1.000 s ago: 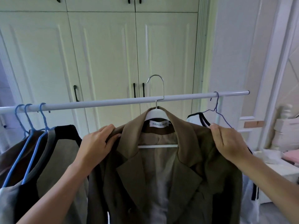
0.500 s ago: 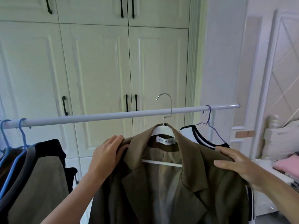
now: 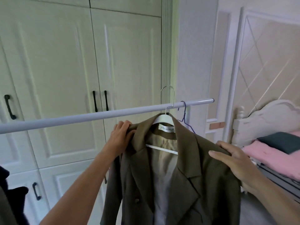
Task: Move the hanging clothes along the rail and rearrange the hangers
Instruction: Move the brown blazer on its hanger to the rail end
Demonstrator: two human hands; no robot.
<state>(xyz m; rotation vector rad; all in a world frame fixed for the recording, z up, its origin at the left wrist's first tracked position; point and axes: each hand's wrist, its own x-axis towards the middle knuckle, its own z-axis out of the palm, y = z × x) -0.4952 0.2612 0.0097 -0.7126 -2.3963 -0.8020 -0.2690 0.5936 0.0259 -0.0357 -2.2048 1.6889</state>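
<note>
Olive woven jacket on white hanger below the tubular rail. Shoulders: left grip curled round one, right grip flat, fingers straight, on other.

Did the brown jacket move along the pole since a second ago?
Yes. The brown jacket moved right, toward the free end of the rail: its silver hook now sits close beside the blue hanger, where a wide gap showed before.

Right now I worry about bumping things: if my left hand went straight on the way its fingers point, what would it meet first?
Probably the white rail, just above the left hand gripping the jacket shoulder; depth is unclear.
</note>
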